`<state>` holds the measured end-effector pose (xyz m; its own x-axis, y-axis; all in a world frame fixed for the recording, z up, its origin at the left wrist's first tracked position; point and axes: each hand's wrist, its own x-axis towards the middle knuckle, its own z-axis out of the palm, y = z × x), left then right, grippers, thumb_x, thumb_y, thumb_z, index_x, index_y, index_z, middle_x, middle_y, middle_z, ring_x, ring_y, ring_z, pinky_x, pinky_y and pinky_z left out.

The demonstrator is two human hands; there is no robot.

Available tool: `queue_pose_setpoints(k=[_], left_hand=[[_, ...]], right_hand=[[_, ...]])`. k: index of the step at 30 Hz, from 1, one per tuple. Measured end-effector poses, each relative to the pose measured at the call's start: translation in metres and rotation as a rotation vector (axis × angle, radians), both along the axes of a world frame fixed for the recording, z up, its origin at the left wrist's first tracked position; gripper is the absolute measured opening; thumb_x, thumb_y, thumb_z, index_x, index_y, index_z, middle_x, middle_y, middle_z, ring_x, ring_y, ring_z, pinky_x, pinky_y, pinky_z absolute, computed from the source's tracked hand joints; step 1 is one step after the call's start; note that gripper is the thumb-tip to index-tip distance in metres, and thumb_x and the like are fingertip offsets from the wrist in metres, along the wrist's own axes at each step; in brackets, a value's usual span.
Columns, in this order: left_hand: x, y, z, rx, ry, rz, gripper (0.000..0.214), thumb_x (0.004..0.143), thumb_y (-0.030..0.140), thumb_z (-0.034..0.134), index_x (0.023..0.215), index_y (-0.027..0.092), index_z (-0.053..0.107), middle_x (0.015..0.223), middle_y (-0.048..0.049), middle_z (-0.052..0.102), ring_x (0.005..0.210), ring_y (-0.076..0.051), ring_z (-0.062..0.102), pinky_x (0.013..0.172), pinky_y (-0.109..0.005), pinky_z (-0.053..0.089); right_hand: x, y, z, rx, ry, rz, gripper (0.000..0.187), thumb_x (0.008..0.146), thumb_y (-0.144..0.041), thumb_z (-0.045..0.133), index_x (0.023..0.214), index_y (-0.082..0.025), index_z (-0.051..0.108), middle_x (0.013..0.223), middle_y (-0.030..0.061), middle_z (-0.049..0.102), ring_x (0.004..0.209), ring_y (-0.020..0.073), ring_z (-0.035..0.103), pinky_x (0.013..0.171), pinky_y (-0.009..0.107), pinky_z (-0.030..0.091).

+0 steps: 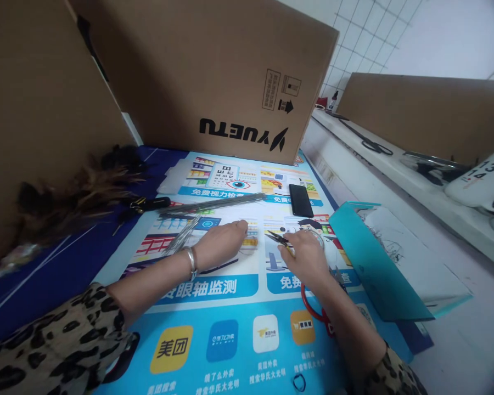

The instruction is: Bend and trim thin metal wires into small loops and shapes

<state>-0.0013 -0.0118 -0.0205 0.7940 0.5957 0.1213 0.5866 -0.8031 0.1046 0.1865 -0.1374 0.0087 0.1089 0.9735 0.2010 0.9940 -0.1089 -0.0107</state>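
Note:
My right hand (307,255) is closed around small pliers (277,237), whose dark jaws point left toward my other hand. My left hand (224,241) is closed with thumb and finger pressed together; anything between them is too small to make out. Beyond my left hand lies a long bundle of thin metal wires (218,204). A shorter bundle of wires (183,235) rests beside my left wrist. Scissors with red handles (308,304) lie partly hidden under my right forearm. A small black loop (299,382) is near the bottom edge.
A black phone (300,201) lies on the printed mat (230,315). At right stands a teal box (379,269) with dark scraps inside. A large cardboard box (214,66) closes off the back. Brown feathers (82,192) and a black-handled tool (150,204) are at left.

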Motion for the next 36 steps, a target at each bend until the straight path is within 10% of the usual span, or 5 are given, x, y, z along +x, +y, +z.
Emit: queue_pose_setpoints(k=[12,25,36], left_hand=[[0.006,-0.004,0.002,-0.052,-0.107,0.066,0.022,0.088,0.027,0.028,0.092,0.019,0.048,0.085,-0.0063,0.061,0.074,-0.02,0.059,0.057,-0.028,0.038],[0.003,-0.013,0.0,-0.008,-0.281,0.064,0.03,0.088,0.033,0.029,0.101,0.019,0.052,0.099,-0.0068,0.061,0.088,-0.023,0.058,0.071,-0.032,0.043],[0.0,-0.014,-0.001,-0.019,-0.36,0.081,0.03,0.087,0.034,0.03,0.102,0.02,0.052,0.097,-0.0063,0.061,0.088,-0.022,0.057,0.072,-0.03,0.042]], right_hand=[[-0.017,0.005,-0.012,-0.042,0.018,0.032,0.039,0.084,-0.045,0.042,0.106,-0.017,0.057,0.097,0.0119,0.057,0.098,0.0249,0.046,0.085,0.038,0.032],[0.029,-0.056,0.082,0.555,0.462,-0.15,0.025,0.086,-0.032,0.041,0.088,-0.019,0.062,0.077,0.0017,0.063,0.071,0.0142,0.057,0.066,0.026,0.044],[0.022,-0.081,0.034,-0.201,0.015,-0.118,0.022,0.085,-0.033,0.043,0.082,-0.018,0.059,0.079,0.0064,0.061,0.077,0.0163,0.055,0.063,0.024,0.036]])
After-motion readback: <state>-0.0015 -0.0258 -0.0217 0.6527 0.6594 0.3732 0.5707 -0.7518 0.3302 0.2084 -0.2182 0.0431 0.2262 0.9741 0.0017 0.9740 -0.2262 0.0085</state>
